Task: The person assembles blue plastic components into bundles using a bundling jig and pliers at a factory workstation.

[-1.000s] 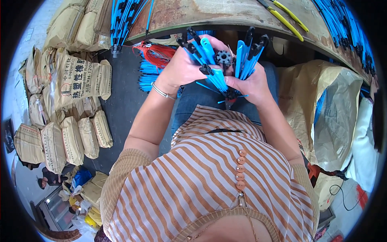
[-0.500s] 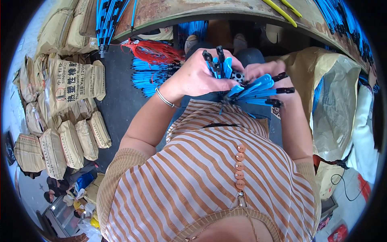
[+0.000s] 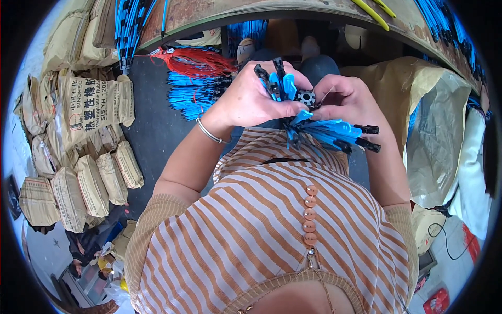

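1. Left hand [image 3: 256, 99] is gripping blue strips [image 3: 288, 87], near side of tabletop [image 3: 219, 14].
2. Black toothed disc [image 3: 305, 98] is sitting between the hands.
3. Right hand [image 3: 348, 103] is curling just right; cannot tell its grip.

Yellow-handled tool [image 3: 372, 14], top right: cropped by top edge, other end out of frame. Bench [image 3: 193, 13] cropped there too. Blue strips [image 3: 288, 86], center: partly hidden by left hand [image 3: 256, 97]. Thin piece [image 3: 328, 94] at right hand's [image 3: 345, 99] fingertips: too small to ID. Person [image 3: 83, 245], lower left: too small, activity unclear.
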`<state>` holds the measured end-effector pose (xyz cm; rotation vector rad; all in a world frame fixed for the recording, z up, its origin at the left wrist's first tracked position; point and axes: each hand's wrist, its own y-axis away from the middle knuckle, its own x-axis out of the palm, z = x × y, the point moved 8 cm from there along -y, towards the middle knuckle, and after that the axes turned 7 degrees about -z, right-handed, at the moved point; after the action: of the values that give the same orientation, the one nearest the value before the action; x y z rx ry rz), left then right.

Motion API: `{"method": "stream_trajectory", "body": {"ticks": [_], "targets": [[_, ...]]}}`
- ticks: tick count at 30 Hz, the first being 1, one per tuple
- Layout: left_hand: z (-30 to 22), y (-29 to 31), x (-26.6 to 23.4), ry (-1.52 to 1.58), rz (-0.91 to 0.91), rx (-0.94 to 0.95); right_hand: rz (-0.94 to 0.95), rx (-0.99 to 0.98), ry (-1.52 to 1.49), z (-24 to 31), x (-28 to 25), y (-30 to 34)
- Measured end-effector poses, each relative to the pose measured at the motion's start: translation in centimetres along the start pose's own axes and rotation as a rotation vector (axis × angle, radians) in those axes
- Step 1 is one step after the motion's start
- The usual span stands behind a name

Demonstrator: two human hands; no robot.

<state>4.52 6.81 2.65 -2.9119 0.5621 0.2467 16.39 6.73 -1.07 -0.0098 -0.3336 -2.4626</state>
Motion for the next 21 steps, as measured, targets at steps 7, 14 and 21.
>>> {"method": "stream_trajectory", "body": {"ticks": [7, 14, 21], "targets": [[0.3, 0.4, 0.2, 0.015, -0.05, -0.047, -0.166, -0.025, -0.05, -0.3, -0.6, 0.4], [0.0, 0.3, 0.5, 0.047, 0.044, 0.04, -0.057, -0.035, -0.088, -0.9, -0.5, -0.5], [-0.4, -0.2, 1.3, 0.14, 0.135, 0.073, 0.173, -0.009, -0.06, -1.3, 0.0, -2.3]]}}
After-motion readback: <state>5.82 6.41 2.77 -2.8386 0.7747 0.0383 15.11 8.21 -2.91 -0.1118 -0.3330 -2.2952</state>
